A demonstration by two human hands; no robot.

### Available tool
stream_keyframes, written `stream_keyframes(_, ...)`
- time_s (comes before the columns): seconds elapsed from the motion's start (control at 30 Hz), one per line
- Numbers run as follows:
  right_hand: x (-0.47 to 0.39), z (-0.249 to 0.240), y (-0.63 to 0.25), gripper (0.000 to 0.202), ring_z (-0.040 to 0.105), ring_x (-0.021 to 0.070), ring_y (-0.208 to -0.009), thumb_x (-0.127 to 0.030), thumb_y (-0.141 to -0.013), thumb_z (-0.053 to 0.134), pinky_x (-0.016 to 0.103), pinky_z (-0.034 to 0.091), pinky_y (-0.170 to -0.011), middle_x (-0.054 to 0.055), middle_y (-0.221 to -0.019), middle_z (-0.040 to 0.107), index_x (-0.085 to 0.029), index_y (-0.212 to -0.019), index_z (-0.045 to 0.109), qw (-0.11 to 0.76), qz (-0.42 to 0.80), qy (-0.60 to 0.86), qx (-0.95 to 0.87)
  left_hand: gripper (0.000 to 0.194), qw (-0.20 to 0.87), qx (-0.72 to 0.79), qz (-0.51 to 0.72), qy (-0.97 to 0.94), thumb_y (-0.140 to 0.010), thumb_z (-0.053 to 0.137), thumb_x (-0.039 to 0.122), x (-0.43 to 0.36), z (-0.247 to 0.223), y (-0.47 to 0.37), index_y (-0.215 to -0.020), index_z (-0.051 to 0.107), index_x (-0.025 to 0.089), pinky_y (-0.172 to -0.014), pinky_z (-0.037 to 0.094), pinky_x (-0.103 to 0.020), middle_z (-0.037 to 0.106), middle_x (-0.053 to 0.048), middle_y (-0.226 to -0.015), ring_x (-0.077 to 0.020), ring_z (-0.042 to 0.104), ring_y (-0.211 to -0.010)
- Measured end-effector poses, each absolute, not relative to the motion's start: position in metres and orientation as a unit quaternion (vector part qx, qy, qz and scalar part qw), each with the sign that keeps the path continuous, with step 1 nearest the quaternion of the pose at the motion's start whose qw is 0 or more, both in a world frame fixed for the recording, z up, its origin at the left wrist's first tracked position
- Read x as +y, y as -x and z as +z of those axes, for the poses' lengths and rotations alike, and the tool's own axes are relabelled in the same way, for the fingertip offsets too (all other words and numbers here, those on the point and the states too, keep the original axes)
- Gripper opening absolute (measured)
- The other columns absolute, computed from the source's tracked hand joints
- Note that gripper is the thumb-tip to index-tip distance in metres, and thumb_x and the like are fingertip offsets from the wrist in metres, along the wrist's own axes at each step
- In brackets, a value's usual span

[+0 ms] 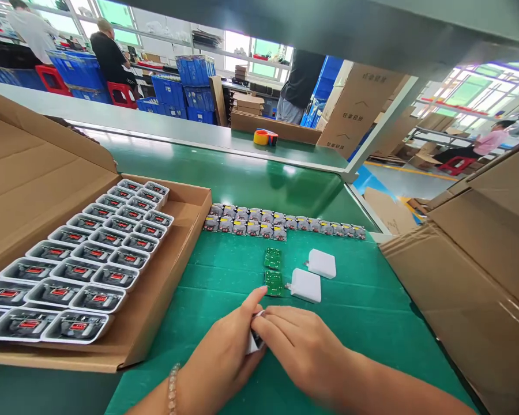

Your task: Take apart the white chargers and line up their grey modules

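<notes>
Near the bottom centre, my left hand (225, 346) and my right hand (303, 346) meet around one small white casing (254, 343), mostly covered by the fingers, with something dark inside it. My left index finger points up towards two green circuit boards (273, 283) (272, 259) lying one behind the other. To their right, two white casings (306, 285) (322, 263) lie closed side down, each with a small tab on its left. Behind them, rows of small grey parts with yellow marks (254, 222) stretch across the green mat (354, 305).
At the left, an open cardboard box (155, 300) holds several white casings with dark insides (75, 271). Large cardboard boxes (471, 259) stand at the right. Tape rolls (263, 138) sit on the back ledge. Several people are in the background, beyond the bench.
</notes>
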State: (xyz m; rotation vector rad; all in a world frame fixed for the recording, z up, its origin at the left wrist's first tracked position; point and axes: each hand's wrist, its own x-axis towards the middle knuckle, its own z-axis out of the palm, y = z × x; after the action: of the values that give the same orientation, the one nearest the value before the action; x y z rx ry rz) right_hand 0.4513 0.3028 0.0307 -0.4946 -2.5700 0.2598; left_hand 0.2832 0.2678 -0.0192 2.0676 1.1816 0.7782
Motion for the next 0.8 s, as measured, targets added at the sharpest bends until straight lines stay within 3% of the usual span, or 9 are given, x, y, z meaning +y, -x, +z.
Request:
stream_keyframes(0.1, 0.312, 0.023, -0.454, 0.037, 0.051, 0.0165, -0.064, -0.012, -0.098, 0.023, 0.028, 0.046, -0.062, 0.008, -0.07, 0.057, -0.012, -0.074, 0.051, 0.261, 0.101, 0.147, -0.949, 0.066, 0.344, 0.464, 0.282, -0.766, -0.092, 0.042, 0.023, 0.268, -0.013, -0.282, -0.141, -0.001, 0.032, -0.08, 0.051, -0.028, 0.062, -0.003, -0.112, -0.015, 0.063, -0.091)
stream_keyframes(0.23, 0.32, 0.023, -0.462, 0.031, 0.049, 0.0167, -0.067, -0.009, -0.096, 0.028, 0.029, 0.046, -0.064, 0.009, -0.073, 0.056, -0.013, -0.075, 0.05, 0.261, 0.092, 0.137, -0.951, 0.058, 0.382, 0.479, 0.281, -0.738, -0.093, 0.041, 0.027, 0.268, -0.006, -0.281, -0.139, 0.005, 0.031, -0.08, 0.049, -0.027, 0.063, -0.001, -0.107, -0.0134, 0.062, -0.088)
stream_keyframes(0.37, 0.315, 0.026, -0.464, 0.028, 0.048, 0.0164, -0.066, -0.007, -0.094, 0.033, 0.029, 0.045, -0.063, 0.009, -0.073, 0.056, -0.013, -0.073, 0.051, 0.25, 0.092, 0.14, -0.954, 0.063, 0.403, 0.474, 0.281, -0.731, -0.092, 0.044, 0.026, 0.267, -0.003, -0.281, -0.139, 0.003, 0.032, -0.078, 0.049, -0.026, 0.064, 0.001, -0.105, -0.0125, 0.062, -0.084)
stream_keyframes(0.53, 0.311, 0.02, -0.453, 0.033, 0.046, 0.0158, -0.068, -0.009, -0.096, 0.031, 0.028, 0.043, -0.064, 0.008, -0.075, 0.057, -0.013, -0.071, 0.052, 0.268, 0.095, 0.129, -0.95, 0.073, 0.344, 0.478, 0.276, -0.759, -0.088, 0.044, 0.021, 0.263, -0.009, -0.28, -0.144, -0.003, 0.029, -0.073, 0.052, -0.031, 0.065, -0.004, -0.106, -0.0179, 0.064, -0.085)
stream_keyframes(0.63, 0.317, 0.021, -0.452, 0.037, 0.045, 0.0147, -0.067, -0.009, -0.096, 0.031, 0.027, 0.041, -0.063, 0.009, -0.078, 0.059, -0.014, -0.065, 0.051, 0.292, 0.074, 0.128, -0.945, 0.073, 0.327, 0.487, 0.274, -0.762, -0.089, 0.043, 0.022, 0.264, -0.011, -0.28, -0.145, -0.004, 0.028, -0.065, 0.051, -0.028, 0.066, -0.003, -0.099, -0.017, 0.064, -0.075)
stream_keyframes(0.8, 0.326, 0.031, -0.46, 0.035, 0.04, 0.0161, -0.067, -0.01, -0.096, 0.034, 0.031, 0.036, -0.063, 0.006, -0.072, 0.058, -0.013, -0.068, 0.053, 0.255, 0.0, 0.148, -0.955, 0.07, 0.361, 0.477, 0.306, -0.741, -0.092, 0.044, 0.024, 0.269, -0.007, -0.28, -0.144, -0.002, 0.025, -0.074, 0.05, -0.025, 0.064, -0.003, -0.1, -0.0126, 0.063, -0.08)
